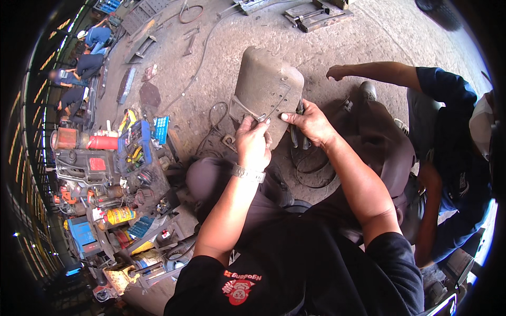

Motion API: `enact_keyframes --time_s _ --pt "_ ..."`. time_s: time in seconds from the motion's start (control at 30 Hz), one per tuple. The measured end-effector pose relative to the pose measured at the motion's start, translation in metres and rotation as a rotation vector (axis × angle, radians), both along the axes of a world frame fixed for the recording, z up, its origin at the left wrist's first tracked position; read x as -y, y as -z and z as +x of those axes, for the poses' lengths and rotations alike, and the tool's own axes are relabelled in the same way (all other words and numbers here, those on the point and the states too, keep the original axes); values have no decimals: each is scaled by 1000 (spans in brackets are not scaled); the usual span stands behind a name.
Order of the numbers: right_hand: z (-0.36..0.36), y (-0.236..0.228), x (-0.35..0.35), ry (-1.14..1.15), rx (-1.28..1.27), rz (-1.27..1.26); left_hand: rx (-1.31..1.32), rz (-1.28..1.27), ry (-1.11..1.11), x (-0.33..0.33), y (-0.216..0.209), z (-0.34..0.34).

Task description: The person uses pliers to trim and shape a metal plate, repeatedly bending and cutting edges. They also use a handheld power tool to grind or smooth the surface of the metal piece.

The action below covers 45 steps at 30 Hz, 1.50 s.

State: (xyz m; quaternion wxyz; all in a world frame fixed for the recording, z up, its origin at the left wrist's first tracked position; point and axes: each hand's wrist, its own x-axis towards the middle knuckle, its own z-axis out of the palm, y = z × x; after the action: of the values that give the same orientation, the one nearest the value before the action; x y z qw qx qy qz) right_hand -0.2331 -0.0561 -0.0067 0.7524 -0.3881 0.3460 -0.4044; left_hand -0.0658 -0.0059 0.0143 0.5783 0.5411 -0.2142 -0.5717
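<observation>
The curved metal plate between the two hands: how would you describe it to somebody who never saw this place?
On the concrete floor, look ahead of the seated person's knees. The left hand and right hand grip the lower edge of a grey-brown curved metal plate, the only large rounded sheet there.

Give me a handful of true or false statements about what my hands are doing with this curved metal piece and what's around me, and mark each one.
1. Both hands are at the near edge of the curved grey metal panel. True.
2. The left hand wears a thick work glove. False: it is bare, with a metal wristwatch on the wrist.
3. The right hand has dark pliers under it. True.
4. The panel lies on a wooden workbench. False: it rests on the concrete floor.
5. A co-worker in blue is on the right. True.
6. The tool clutter sits on the right side. False: it is on the left.
</observation>
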Motion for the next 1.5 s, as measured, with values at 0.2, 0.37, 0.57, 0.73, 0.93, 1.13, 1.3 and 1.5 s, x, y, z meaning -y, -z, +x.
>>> enact_keyframes --time_s 0.2,0.37,0.57,0.73,0.93,1.13,1.3,1.5 --pt "15 22 -3 93 -63 -38 179 -63 -32 1 5 -1" --pt "24 22 -7 167 -129 -15 255 -66 -5 4 9 6" --pt "10 20 -13 176 -106 369 266 -85 -16 7 13 15" --pt "6 -19 -52 168 61 525 388 -166 -21 6 16 34" --pt "2 -5 -53 -45 -688 -282 508 -131 69 4 12 26" --pt "-5 -21 -57 -485 -579 -21 769 -245 90 -2 35 49" --pt "-8 -16 -46 -624 -651 86 1012 -367 171 -8 19 42" --pt "2 -60 -41 -661 -691 40 1286 -498 176 -16 15 44"
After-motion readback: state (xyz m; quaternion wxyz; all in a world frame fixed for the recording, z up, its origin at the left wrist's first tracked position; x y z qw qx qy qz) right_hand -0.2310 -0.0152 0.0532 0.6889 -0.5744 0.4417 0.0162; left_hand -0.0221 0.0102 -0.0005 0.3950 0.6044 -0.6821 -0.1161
